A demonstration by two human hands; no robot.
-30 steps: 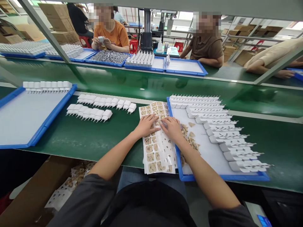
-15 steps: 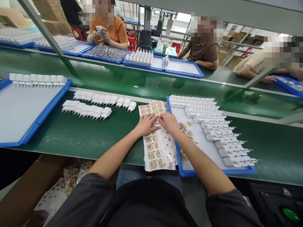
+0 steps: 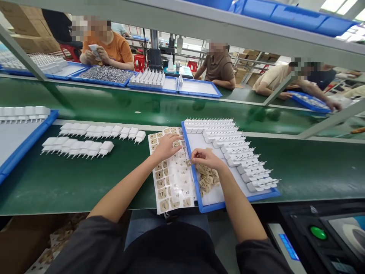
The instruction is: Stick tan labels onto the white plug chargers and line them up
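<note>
Fingers of the left hand [image 3: 167, 146] press flat on the sticker sheet [image 3: 171, 175] to keep it from lifting off the green tabletop [image 3: 71, 179], while the right hand [image 3: 207, 159] pinches a small brown sticker [image 3: 188, 163] just beside the blue tray [image 3: 228, 203] of white plugs [image 3: 242, 160].

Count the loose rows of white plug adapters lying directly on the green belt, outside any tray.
2: a back row and a front row, both left of the sticker sheet.
</note>
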